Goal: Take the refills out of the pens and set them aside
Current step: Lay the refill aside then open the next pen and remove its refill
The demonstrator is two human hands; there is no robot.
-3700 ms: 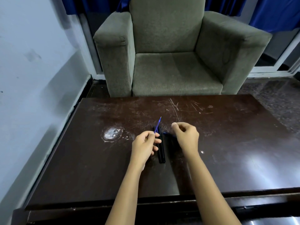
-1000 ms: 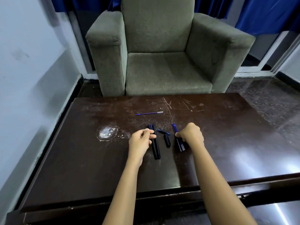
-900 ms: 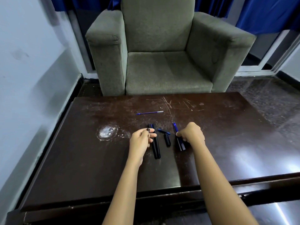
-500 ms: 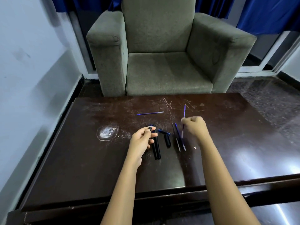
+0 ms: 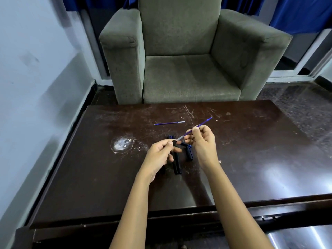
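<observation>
Left hand [image 5: 159,155] and right hand [image 5: 203,142] both pinch the loose refill [image 5: 203,123], best laid flat just beside the set-aside refill [image 5: 168,123], parallel, released gently.

- Dim, cool, bluish light fills the room, and the table [image 5: 107,177] stays dark brown.
- A broad white glare sits on the table's right half, with harder streaks on the glossy floor [image 5: 305,236] at the lower right corner.
- The wall [image 5: 27,87] on the left fades from pale above to grey shade low down.
- Soft shadows lie under the left hand [image 5: 159,155] and right hand [image 5: 203,146].
- The refill [image 5: 203,123] they pinch looks crisp.
- Wide-angle bending bows the table's edges and tilts the window frame [image 5: 305,56].
</observation>
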